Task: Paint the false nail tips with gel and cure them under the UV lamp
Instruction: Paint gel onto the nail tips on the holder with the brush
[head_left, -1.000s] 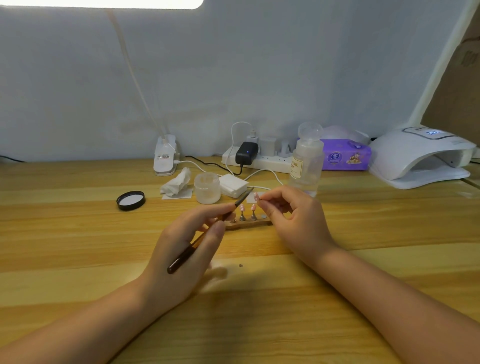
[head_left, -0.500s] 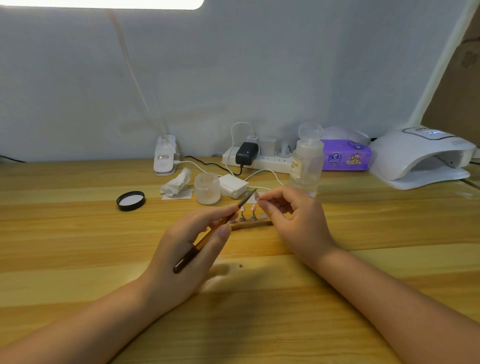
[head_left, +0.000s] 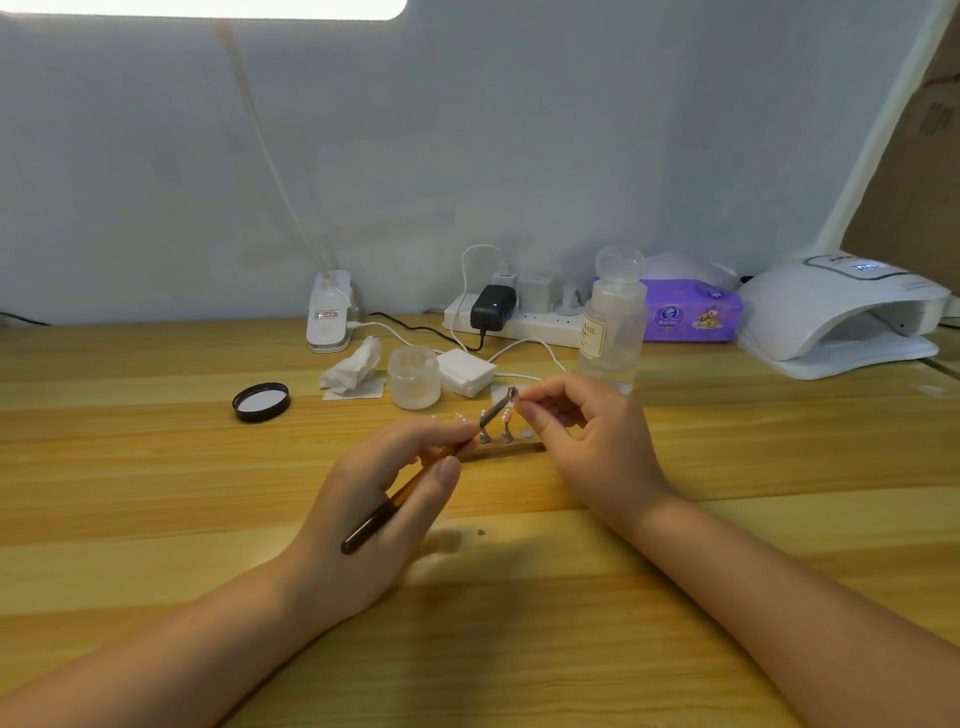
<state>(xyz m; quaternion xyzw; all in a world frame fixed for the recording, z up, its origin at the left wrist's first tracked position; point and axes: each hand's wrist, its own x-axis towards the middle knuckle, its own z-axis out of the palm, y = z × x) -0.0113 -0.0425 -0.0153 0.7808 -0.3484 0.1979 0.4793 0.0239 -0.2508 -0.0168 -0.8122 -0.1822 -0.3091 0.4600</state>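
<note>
My left hand (head_left: 379, 499) grips a brown-handled gel brush (head_left: 410, 491), its tip raised toward a false nail tip (head_left: 513, 393). My right hand (head_left: 587, 441) pinches that nail tip on its small stand between thumb and forefinger, just above the table. Behind my hands lies a wooden holder strip (head_left: 501, 448) with pink nail tips (head_left: 506, 415) standing on metal pegs. A frosted gel jar (head_left: 414, 378) stands open behind it, its black lid (head_left: 261, 401) off to the left. The white UV lamp (head_left: 841, 312) sits at the far right, its display lit.
A clear pump bottle (head_left: 613, 322) stands just behind my right hand. A power strip (head_left: 519, 319) with plugs and white cables runs along the wall, beside a purple tissue pack (head_left: 691, 312). Cotton pads (head_left: 465, 371), a crumpled wipe (head_left: 350, 366) and a lamp clamp (head_left: 330, 312) sit mid-table.
My left hand has tilted the brush, bringing its tip up against the nail tip held in my right hand. My right hand stays almost still.
</note>
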